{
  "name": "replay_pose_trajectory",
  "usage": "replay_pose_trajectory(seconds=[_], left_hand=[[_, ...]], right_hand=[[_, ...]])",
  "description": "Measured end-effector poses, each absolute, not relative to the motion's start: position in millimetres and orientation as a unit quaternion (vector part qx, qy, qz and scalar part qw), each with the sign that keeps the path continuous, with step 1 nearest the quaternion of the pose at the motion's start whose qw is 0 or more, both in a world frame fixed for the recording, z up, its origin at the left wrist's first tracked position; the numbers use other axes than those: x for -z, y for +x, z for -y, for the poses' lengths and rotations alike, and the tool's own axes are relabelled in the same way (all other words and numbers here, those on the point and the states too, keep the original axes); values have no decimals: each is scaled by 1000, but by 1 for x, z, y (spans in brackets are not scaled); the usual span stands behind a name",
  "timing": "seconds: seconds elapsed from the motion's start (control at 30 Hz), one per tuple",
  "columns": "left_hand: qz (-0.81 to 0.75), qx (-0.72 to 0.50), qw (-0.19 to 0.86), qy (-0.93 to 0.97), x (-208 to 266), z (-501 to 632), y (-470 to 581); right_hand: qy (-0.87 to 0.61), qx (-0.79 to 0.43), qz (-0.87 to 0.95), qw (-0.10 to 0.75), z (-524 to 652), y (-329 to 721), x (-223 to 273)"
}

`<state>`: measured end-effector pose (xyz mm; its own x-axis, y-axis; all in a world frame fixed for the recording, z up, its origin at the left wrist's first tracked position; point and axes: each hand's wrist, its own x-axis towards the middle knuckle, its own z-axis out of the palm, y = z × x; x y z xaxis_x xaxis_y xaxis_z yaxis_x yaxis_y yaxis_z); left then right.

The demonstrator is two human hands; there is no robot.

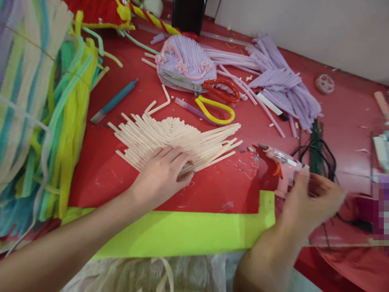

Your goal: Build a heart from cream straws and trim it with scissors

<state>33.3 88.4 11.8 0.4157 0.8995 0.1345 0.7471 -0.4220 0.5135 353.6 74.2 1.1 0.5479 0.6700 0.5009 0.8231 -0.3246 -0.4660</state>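
My left hand [164,172] lies flat, fingers together, pressing on a fan-shaped mat of cream pipe-cleaner sticks [170,136] on a red sheet [212,190]. My right hand [310,198] is closed around the handle of a pink hot glue gun [281,162], whose nozzle points left toward the mat's right edge. The gun's black cord [325,156] loops behind the hand.
Scissors with yellow and orange handles [212,99] lie on a lilac woven piece [185,61]. Loose lilac sticks [279,81] spread at back right. A teal craft knife [114,101] lies at left beside a big bundle of coloured pipe cleaners [45,113]. A lime sheet [188,233] runs along the near edge.
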Motion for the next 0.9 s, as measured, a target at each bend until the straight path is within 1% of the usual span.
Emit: replay_pose_trajectory(seconds=[0.07, 0.13, 0.27, 0.37, 0.53, 0.9], left_hand=[[-504, -199, 194, 818, -11, -89, 33], [-504, -198, 197, 817, -11, -89, 33], [-501, -193, 201, 819, -12, -89, 32], [-499, -193, 199, 821, -13, -89, 32], [-500, -191, 198, 821, -14, -89, 33], [-497, -190, 201, 822, -12, -87, 32]], right_hand=[[-766, 172, 485, 385, -74, 332, -7], [-693, 163, 599, 366, -71, 305, -12], [-545, 25, 789, 283, -59, 261, -14], [-486, -35, 845, 222, -54, 249, -12], [-466, -55, 866, 171, -56, 247, -9], [-467, -58, 869, 153, -57, 243, -9]])
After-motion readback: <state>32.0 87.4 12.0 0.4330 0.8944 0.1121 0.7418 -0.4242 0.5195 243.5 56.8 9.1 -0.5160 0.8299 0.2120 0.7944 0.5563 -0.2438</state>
